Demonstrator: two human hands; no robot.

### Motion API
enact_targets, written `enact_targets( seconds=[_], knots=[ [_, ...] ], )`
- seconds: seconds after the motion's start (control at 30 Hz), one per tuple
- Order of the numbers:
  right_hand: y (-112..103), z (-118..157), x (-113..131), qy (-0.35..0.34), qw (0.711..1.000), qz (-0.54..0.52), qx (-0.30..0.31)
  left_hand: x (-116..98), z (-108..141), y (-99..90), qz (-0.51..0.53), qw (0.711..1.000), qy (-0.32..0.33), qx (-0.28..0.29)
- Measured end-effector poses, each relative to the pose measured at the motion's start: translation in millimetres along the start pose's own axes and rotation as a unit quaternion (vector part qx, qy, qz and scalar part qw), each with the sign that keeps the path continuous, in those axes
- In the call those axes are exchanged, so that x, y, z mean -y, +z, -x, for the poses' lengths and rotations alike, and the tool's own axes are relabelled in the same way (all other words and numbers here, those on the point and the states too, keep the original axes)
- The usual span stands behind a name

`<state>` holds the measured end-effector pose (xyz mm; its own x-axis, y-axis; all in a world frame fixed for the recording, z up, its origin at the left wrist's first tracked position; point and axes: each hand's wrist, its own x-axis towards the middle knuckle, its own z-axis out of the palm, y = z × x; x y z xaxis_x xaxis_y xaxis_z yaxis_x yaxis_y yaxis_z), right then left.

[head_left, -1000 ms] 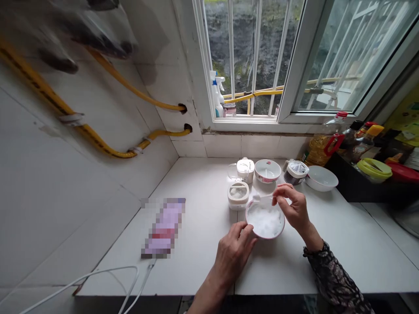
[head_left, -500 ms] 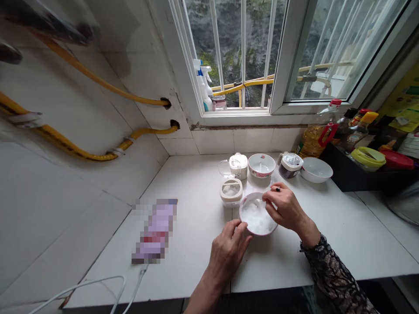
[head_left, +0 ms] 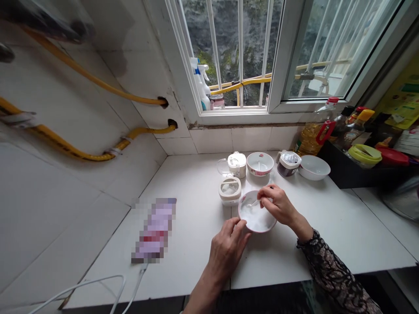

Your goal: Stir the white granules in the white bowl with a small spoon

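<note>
A white bowl [head_left: 241, 213] with a pinkish rim holds white powder [head_left: 258, 219] on the counter. My left hand [head_left: 229, 244] grips the bowl's near-left rim between thumb and fingers. Over the bowl's right side, my right hand [head_left: 278, 204] is closed on a small white spoon [head_left: 253, 203], whose tip reaches into the powder. Just left of the bowl stands a square jar [head_left: 230, 192] with white contents. Behind are a second jar [head_left: 237, 163] with a clear lid at its side and a flowered bowl [head_left: 260, 165] holding a white spoon.
A dark-filled jar [head_left: 288, 164] and a plain white bowl [head_left: 314, 168] stand at the back right, near an oil bottle [head_left: 310, 135] and a black box [head_left: 342, 170] of condiments. A blurred-out phone [head_left: 155, 231] with a white cable lies left.
My right hand has shifted slightly left over the bowl, and the spoon now shows more clearly, with its tip toward the left. My left hand stays on the rim.
</note>
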<state>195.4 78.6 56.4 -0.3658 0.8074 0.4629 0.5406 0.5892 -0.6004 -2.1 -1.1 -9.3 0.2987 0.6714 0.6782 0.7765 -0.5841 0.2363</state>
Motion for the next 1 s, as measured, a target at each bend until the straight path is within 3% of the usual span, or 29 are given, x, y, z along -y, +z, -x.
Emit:
enact_targets(
  seconds=[0.13,0.27,0.67,0.83,0.93,1.0],
  knots=[
    [1.4,-1.8,-2.9,0.095,0.992,-0.084,-0.023,-0.5,-0.5,-0.3,0.003,1.0,0.002,0.002],
    [-1.3,-4.9,-7.2,0.202,0.952,-0.226,-0.047,-0.5,-0.6,0.0,0.003,1.0,0.004,-0.002],
    [-4.5,-10.4,-16.4,0.29,0.881,-0.36,-0.098,0.1,0.4,0.9,0.007,1.0,0.0,0.001],
    [1.4,-12.4,-8.5,0.243,0.889,-0.361,-0.141,0.0,-0.3,0.8,0.008,1.0,0.003,-0.002],
    [10.2,-12.6,3.3,0.164,0.926,-0.301,-0.161,0.0,-1.0,0.6,0.006,1.0,0.007,-0.01],
    [16.4,-12.4,10.0,0.089,0.96,-0.207,-0.165,-0.4,-1.2,0.4,0.003,1.0,0.009,-0.013]
  ],
)
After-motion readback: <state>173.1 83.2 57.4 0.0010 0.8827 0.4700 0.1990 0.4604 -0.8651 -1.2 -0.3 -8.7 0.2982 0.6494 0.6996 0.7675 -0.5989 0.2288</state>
